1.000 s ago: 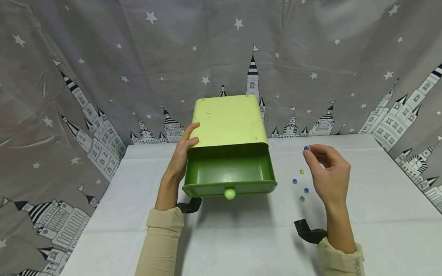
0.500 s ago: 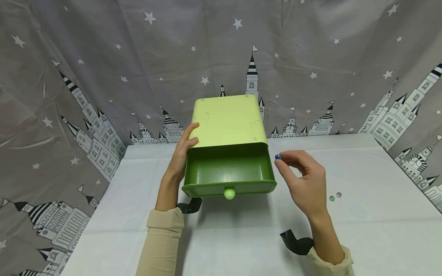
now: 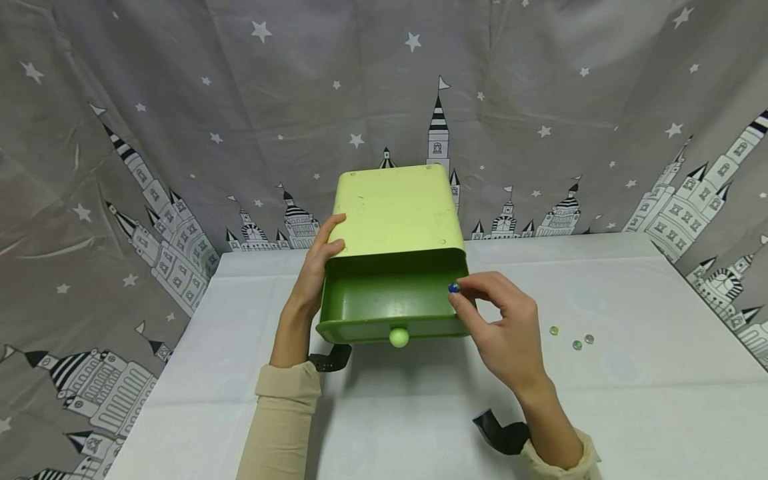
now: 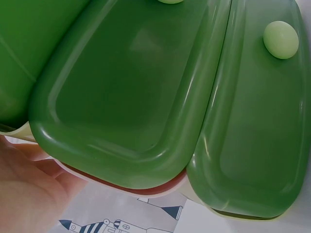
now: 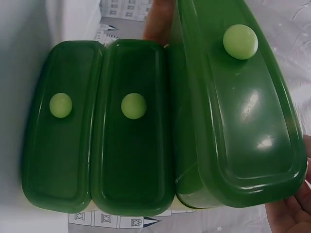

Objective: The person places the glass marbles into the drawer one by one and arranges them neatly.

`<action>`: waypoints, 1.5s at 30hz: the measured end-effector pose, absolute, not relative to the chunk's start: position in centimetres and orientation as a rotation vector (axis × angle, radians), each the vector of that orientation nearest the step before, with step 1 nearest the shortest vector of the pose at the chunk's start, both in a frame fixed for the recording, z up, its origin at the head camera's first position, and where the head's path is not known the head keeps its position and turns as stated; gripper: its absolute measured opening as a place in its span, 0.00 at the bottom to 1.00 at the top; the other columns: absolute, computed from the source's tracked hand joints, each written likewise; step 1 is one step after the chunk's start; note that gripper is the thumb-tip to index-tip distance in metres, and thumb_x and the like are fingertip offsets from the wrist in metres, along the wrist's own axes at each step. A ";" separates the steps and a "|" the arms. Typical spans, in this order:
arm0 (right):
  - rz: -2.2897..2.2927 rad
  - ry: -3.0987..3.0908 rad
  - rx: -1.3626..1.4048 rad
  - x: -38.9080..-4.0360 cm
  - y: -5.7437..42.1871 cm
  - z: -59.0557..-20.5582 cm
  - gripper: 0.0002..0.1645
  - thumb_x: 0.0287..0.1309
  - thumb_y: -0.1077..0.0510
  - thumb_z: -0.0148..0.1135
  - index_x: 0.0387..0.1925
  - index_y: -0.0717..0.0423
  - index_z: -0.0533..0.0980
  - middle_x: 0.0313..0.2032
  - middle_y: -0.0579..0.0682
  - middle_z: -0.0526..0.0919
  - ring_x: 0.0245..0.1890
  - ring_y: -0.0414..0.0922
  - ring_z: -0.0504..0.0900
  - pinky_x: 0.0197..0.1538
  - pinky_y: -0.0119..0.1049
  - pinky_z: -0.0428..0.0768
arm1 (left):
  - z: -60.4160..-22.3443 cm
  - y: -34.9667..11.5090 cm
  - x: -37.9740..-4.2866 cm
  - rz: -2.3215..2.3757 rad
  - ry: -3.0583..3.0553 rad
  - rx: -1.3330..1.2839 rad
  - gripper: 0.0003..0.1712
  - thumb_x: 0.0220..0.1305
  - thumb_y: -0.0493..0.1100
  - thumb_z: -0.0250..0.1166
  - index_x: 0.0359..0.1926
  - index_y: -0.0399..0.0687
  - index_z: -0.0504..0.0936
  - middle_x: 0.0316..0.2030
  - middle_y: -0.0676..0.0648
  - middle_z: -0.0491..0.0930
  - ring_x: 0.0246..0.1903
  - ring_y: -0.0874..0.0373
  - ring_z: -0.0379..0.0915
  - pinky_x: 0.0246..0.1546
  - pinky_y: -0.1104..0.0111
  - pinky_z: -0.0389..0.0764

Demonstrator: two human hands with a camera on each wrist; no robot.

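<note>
A pale yellow-green cabinet [image 3: 396,207] stands on the white table, its top green drawer [image 3: 354,331] pulled out by its round knob side. The drawer's inside floor looks bare where it shows. On the cabinet's left side rests my left hand [image 3: 309,273], thumb and forefinger over the top edge; part of its palm shows in the left wrist view. My right hand [image 3: 504,327] pinches a small blue marble [image 3: 453,288] between thumb and forefinger, over the drawer's right end. In the right wrist view, only some right fingers [image 5: 291,208] show beside the drawer front.
Right of my right hand lie a few small glass marbles, among them a yellow-green marble [image 3: 554,331] and a clear marble [image 3: 589,339]. Two closed drawers sit under the open drawer, the middle drawer [image 5: 133,160] among them. A grey castle-print curtain [image 3: 240,100] hangs behind the table.
My right hand has moved left and nearer with the blue marble, from beyond the loose marbles to over the open drawer. My left hand and the cabinet have stayed put.
</note>
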State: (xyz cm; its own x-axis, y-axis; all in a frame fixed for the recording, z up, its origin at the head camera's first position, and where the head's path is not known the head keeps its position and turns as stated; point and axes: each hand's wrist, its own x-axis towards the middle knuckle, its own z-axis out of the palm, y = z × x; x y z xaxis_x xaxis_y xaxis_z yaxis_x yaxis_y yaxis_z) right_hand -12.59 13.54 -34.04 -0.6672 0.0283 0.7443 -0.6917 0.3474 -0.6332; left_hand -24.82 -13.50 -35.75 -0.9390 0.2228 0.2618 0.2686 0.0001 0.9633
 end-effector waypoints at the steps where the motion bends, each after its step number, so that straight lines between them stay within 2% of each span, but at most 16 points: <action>1: 1.366 -1.941 0.586 -12.6 13.5 -34.1 0.12 0.49 0.75 0.70 0.36 0.62 0.83 0.34 0.50 0.83 0.35 0.42 0.81 0.47 0.31 0.78 | -35.8 -13.5 -24.8 -2.131 -2.198 -0.540 0.35 0.67 0.50 0.49 0.74 0.50 0.57 0.75 0.51 0.44 0.71 0.55 0.39 0.67 0.47 0.45; 15: 1.344 -1.969 0.589 -12.6 13.2 -34.3 0.11 0.50 0.72 0.70 0.36 0.61 0.83 0.34 0.50 0.83 0.35 0.43 0.81 0.47 0.32 0.78 | -35.8 -13.6 -24.8 -2.124 -2.202 -0.533 0.35 0.67 0.50 0.49 0.74 0.51 0.57 0.75 0.52 0.43 0.72 0.57 0.38 0.67 0.48 0.43; 22: 1.337 -1.957 0.588 -12.6 13.3 -34.3 0.11 0.48 0.73 0.70 0.37 0.67 0.82 0.35 0.56 0.83 0.36 0.48 0.82 0.47 0.31 0.77 | -35.8 -13.7 -24.8 -2.074 -2.231 -0.527 0.34 0.68 0.51 0.48 0.74 0.51 0.58 0.75 0.53 0.44 0.73 0.58 0.35 0.68 0.47 0.38; 26: 1.349 -1.949 0.587 -12.7 13.4 -34.1 0.11 0.48 0.73 0.70 0.37 0.67 0.82 0.35 0.57 0.83 0.36 0.47 0.82 0.47 0.31 0.78 | -35.8 -13.7 -24.8 -2.065 -2.238 -0.526 0.35 0.68 0.51 0.48 0.74 0.51 0.58 0.75 0.53 0.44 0.73 0.58 0.35 0.67 0.46 0.37; 31: 1.357 -1.941 0.580 -12.7 13.5 -34.1 0.11 0.49 0.73 0.70 0.37 0.67 0.82 0.35 0.56 0.83 0.36 0.44 0.82 0.47 0.31 0.78 | -35.8 -13.7 -24.7 -2.067 -2.239 -0.524 0.35 0.68 0.51 0.48 0.74 0.52 0.58 0.75 0.53 0.44 0.73 0.59 0.35 0.67 0.46 0.38; 45: 1.327 -1.944 0.502 -12.6 14.3 -33.9 0.10 0.49 0.74 0.70 0.36 0.66 0.83 0.36 0.54 0.84 0.39 0.46 0.81 0.47 0.30 0.77 | -35.8 -13.6 -24.7 -2.067 -2.234 -0.523 0.35 0.67 0.52 0.48 0.74 0.52 0.58 0.75 0.54 0.44 0.73 0.59 0.35 0.67 0.46 0.38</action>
State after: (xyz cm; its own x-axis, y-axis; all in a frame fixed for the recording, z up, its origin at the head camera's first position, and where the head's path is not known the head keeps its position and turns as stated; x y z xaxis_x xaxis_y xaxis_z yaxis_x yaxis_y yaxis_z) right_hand -12.60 14.29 -33.89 -0.6663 0.0761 0.7418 -0.6630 0.3948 -0.6360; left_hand -24.66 -13.60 -35.80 -0.9414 0.2089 0.2650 0.2804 0.0471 0.9587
